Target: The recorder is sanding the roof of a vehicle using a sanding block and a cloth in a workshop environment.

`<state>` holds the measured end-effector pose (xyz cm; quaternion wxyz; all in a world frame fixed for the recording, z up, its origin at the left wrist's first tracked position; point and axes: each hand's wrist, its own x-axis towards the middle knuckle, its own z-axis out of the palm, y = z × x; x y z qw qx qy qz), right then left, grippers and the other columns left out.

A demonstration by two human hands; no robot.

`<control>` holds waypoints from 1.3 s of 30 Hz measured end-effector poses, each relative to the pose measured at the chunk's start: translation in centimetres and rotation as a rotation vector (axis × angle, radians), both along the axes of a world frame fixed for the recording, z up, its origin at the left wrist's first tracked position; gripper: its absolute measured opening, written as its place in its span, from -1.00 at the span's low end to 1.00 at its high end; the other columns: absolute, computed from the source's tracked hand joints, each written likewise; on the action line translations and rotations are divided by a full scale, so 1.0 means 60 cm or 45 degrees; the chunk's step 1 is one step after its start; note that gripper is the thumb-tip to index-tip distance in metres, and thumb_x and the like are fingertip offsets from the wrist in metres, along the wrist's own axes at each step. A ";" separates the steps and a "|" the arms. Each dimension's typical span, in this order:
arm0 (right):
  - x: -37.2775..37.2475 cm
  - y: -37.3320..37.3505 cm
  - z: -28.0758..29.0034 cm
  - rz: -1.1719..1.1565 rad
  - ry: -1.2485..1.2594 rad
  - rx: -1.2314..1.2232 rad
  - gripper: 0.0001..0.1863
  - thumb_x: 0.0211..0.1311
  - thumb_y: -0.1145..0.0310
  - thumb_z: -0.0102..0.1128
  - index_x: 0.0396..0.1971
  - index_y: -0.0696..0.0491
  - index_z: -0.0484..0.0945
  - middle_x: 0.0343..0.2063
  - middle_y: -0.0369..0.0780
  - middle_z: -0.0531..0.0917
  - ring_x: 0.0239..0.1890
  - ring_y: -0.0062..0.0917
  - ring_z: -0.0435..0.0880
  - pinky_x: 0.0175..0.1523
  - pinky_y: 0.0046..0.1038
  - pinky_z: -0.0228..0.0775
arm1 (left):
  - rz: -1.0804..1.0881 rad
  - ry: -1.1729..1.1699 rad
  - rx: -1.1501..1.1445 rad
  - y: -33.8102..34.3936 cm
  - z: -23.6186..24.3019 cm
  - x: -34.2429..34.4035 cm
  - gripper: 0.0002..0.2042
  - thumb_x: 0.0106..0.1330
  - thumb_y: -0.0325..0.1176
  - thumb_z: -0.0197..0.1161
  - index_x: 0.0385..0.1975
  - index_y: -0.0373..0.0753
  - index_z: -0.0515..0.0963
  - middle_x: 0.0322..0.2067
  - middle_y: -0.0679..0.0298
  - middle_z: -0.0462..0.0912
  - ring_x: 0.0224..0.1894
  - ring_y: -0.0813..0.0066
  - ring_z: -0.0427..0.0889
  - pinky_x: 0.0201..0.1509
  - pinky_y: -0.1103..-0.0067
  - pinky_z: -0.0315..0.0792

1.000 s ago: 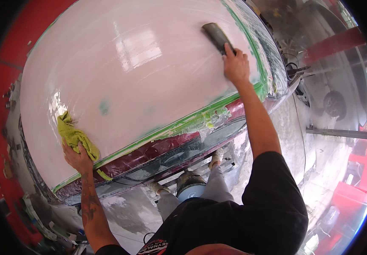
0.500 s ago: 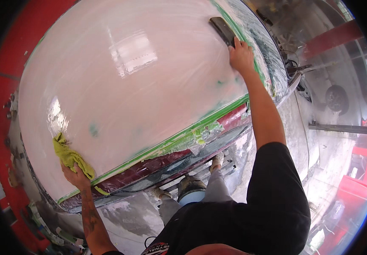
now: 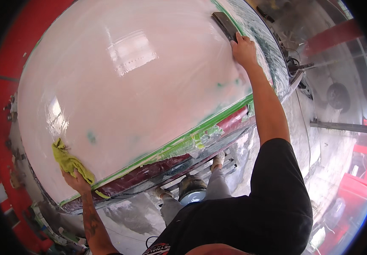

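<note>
A wet, pale pink car roof (image 3: 119,102) fills the upper left, with a few green patches showing through. At its far right edge my right hand (image 3: 244,52) grips a long dark sanding block (image 3: 225,25), which lies against the surface beside the green masking tape (image 3: 200,127). My left hand (image 3: 78,180) rests at the near left corner, closed on a bunched yellow-green cloth (image 3: 71,160) that touches the roof. My right fingertips wrap over the block's near end.
Below the taped edge runs a dark red body strip (image 3: 145,172) partly under torn plastic film. A dark bucket (image 3: 193,187) stands between my feet on the concrete floor (image 3: 132,216). Wrinkled clear film (image 3: 272,55) covers the right side. A grey metal bar (image 3: 340,126) juts in at right.
My right hand and the sanding block have shifted slightly right along the roof's edge, with the block's far end a little higher in view. The cloth and left hand have moved slightly toward me.
</note>
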<state>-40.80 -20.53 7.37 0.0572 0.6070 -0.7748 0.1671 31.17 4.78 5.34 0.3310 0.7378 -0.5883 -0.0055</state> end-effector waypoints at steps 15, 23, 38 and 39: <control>0.077 -0.036 0.016 -0.125 0.035 0.033 -0.47 0.27 0.16 0.13 0.25 -0.10 0.39 0.04 0.02 0.51 0.04 0.01 0.48 0.11 -0.02 0.36 | 0.015 -0.006 0.031 0.004 0.009 0.002 -0.40 0.36 -0.25 0.08 0.34 -0.41 0.17 0.28 -0.11 0.30 0.30 -0.09 0.27 0.38 0.19 0.09; 0.224 0.120 0.032 0.601 0.020 -0.139 -0.38 0.15 0.26 0.25 0.27 -0.08 0.39 0.03 -0.07 0.48 -0.03 -0.15 0.46 0.05 -0.13 0.37 | 0.093 -0.096 0.073 0.020 0.011 0.014 -0.38 0.35 -0.26 0.09 0.36 -0.40 0.14 0.31 -0.11 0.25 0.34 -0.09 0.21 0.41 0.18 0.04; 0.552 -0.075 0.061 0.664 -0.071 -0.097 -0.52 0.21 0.39 0.00 0.13 0.22 0.42 -0.13 0.09 0.52 -0.03 -0.14 0.46 0.06 -0.16 0.34 | 0.105 -0.180 0.075 0.010 0.024 -0.021 -0.37 0.33 -0.27 0.11 0.37 -0.38 0.14 0.28 -0.10 0.30 0.30 -0.07 0.24 0.39 0.17 0.05; 0.603 -0.052 0.057 0.846 -0.179 -0.194 -0.54 0.18 0.41 0.01 0.08 0.24 0.47 -0.16 0.08 0.52 -0.04 -0.14 0.46 0.05 -0.12 0.33 | 0.098 -0.134 0.074 0.003 0.018 -0.025 -0.38 0.33 -0.27 0.10 0.37 -0.37 0.15 0.27 -0.10 0.30 0.31 -0.07 0.24 0.39 0.18 0.05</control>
